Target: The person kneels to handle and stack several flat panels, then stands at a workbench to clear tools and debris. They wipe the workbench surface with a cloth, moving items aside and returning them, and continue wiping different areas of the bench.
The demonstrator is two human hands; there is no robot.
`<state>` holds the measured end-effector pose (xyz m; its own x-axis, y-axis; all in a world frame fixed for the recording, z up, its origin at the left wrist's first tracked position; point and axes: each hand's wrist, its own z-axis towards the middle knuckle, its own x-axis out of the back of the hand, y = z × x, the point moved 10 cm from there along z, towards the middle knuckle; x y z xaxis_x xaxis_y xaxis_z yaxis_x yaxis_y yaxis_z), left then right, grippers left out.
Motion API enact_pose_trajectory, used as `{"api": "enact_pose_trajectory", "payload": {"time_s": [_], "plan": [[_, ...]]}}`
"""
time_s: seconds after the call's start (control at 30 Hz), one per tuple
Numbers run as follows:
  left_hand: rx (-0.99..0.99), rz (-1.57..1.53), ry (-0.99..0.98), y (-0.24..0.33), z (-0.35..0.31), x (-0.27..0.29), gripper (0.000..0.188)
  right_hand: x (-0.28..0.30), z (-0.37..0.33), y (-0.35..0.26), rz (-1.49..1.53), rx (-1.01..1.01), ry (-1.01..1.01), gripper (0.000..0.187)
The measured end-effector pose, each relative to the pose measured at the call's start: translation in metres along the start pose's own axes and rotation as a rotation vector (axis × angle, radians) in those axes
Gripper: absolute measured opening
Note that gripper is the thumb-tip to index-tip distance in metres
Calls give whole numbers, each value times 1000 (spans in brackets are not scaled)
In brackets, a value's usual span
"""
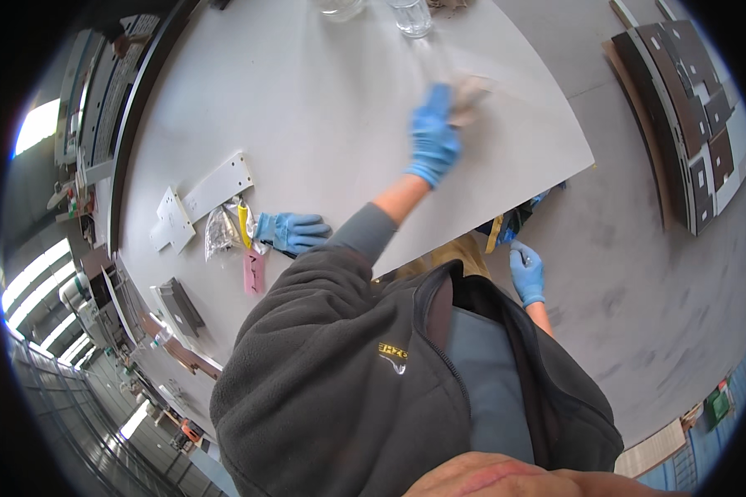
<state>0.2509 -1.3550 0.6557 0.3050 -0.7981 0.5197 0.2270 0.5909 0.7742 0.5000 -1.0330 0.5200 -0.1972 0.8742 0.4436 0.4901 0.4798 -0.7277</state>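
Note:
My left hand (436, 139), in a blue glove, reaches out over the large pale grey panel (340, 108). It presses a crumpled beige cloth (470, 101) against the surface; both are smeared by motion. My right hand (528, 275), also blue-gloved, hangs low beyond the panel's near edge with its fingers curled. Whatever it grips, if anything, is too small to make out. Close to it, partly under the edge, is a dark blue fabric item with a yellow strip (499, 230).
On the left of the panel lie a loose blue glove (294, 232), a yellow-handled tool (244, 222), a clear plastic bag (221, 232), a pink tag (254, 272) and white drilled plates (218, 187). Glass vessels (412, 16) stand at the far edge. Stacked boards (680, 116) lie right.

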Motion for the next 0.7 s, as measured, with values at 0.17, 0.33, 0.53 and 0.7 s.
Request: {"api": "enact_pose_trajectory", "payload": {"time_s": [0.17,0.33,0.53,0.7], "plan": [[-75,363,-61,-11,-82,42,60,-5,13,5,-4,38,-39,27],[-179,-126,-584,77,-195,-54,68,-16,28,16,-183,-111,-199,33],[250,487,336,-110,-160,195,66,-30,25,32,-253,-124,-238,36],[739,1028,268,-188,-206,302,69,-34,17,56,-241,-162,-304,35]]}}
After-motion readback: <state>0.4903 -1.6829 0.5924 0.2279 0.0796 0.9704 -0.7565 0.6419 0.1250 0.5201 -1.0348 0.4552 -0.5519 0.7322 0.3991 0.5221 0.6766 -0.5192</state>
